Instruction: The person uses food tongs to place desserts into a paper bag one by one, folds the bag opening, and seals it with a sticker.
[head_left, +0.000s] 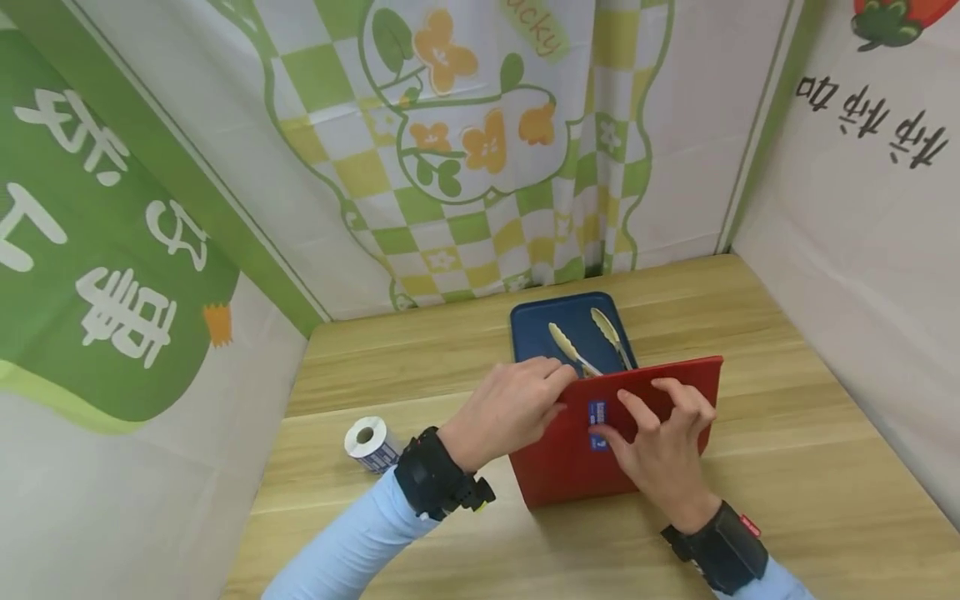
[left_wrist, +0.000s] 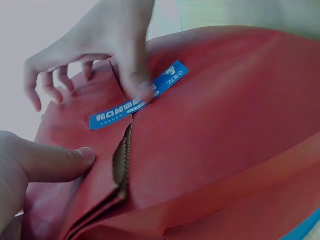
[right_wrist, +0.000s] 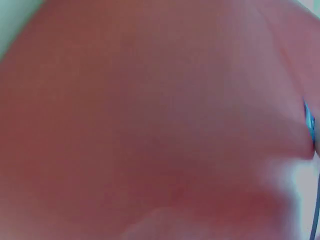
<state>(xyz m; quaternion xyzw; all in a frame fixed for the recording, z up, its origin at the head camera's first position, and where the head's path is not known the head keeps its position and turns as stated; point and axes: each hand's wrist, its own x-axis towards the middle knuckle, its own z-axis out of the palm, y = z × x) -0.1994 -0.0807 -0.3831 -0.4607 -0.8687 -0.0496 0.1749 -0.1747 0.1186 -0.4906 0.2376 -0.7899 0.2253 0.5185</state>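
Note:
A red paper bag (head_left: 562,471) stands on the table, its top folded down with a zigzag-cut edge (left_wrist: 129,145). A blue printed sticker (left_wrist: 110,116) lies across that edge. My left hand (head_left: 517,408) grips the folded top near its left end, the thumb (left_wrist: 55,162) flat on the flap. With its thumb on the sticker, my right hand (head_left: 667,450) has its other fingers spread near the top edge; it looks blurred in the left wrist view. Blurred red paper fills most of the right wrist view.
Behind the bag lies a dark blue tray (head_left: 534,321) with tongs (head_left: 611,333) on it, partly hidden. A roll of labels (head_left: 372,443) stands left of my left wrist. Patterned cloth walls (head_left: 450,225) border the wooden table (head_left: 420,375).

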